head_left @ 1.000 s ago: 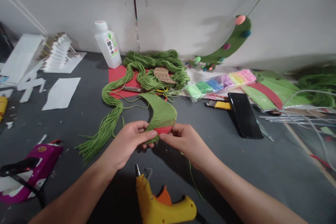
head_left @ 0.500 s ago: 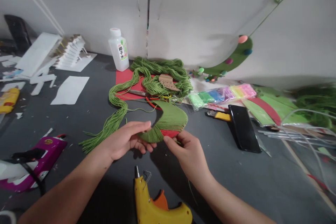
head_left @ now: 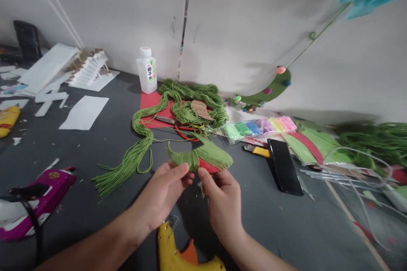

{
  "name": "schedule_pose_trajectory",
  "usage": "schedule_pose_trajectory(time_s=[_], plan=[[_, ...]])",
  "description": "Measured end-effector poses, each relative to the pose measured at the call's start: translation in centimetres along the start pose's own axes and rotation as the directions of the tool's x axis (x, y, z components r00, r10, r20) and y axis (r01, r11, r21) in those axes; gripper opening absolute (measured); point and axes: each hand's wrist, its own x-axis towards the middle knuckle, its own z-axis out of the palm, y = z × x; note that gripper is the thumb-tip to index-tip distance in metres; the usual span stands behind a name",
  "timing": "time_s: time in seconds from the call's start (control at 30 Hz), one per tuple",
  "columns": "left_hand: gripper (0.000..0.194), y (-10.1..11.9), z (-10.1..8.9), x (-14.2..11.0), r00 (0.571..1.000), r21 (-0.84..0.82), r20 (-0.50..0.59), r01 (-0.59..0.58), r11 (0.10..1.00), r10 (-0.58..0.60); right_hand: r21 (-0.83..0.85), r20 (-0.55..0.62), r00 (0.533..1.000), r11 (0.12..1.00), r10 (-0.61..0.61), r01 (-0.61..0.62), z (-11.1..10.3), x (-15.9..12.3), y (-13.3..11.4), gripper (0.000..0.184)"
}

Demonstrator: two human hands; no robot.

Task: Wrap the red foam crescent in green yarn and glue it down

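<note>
Between my hands is a curved piece wrapped in green yarn point(head_left: 211, 152), with a red patch bare along its lower edge. My left hand point(head_left: 170, 186) pinches its wrapped left part, thumb on top and fingers beneath. My right hand point(head_left: 222, 192) grips the lower edge at the red patch, the thumb lying on the red. A short yarn end hangs under the piece between the hands. Just behind it lie red-handled scissors point(head_left: 187, 129) and a big hank of green yarn point(head_left: 190, 91), whose loose tail point(head_left: 127, 167) trails to the left.
In front of me lies a yellow glue gun point(head_left: 173, 247). A white bottle point(head_left: 147, 72) stands at the back. To the right are a black phone point(head_left: 284, 167), a yellow utility knife point(head_left: 259, 151) and bagged colored clay point(head_left: 260, 128). A purple box point(head_left: 47, 197) lies left.
The wrapped piece has turned in my hands, its narrow left tip now pointing up. My left thumb has come down onto the yarn. The view has shifted slightly.
</note>
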Motion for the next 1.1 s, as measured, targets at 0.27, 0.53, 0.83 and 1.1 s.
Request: schedule_pose_trajectory(time_s=[0.27, 0.53, 0.83, 1.1], plan=[[0.009, 0.6, -0.4, 0.1, 0.975, 0.337, -0.148, -0.108, 0.935, 0.166, -0.149, 0.084, 0.996, 0.988, -0.013, 0.026, 0.8, -0.6, 0.6, 0.018], [0.013, 1.6, -0.6, 0.0, 0.982, 0.406, -0.138, -0.063, 0.912, 0.129, -0.435, 0.435, 0.842, 0.745, -0.319, 0.506, -1.2, -0.3, 0.5, 0.016], [0.022, 1.6, -0.7, -0.2, 0.944, 0.727, -0.173, -0.07, 0.683, 0.28, -0.536, 0.727, 0.646, 0.395, -0.234, 0.746, -2.2, -0.1, -3.9, 0.02], [0.027, 2.0, -0.1, -0.7, 0.992, 0.618, -0.024, -0.085, 0.782, 0.126, -0.479, 0.749, 0.662, 0.666, -0.03, 0.573, -1.4, 1.8, -7.2, 0.017]])
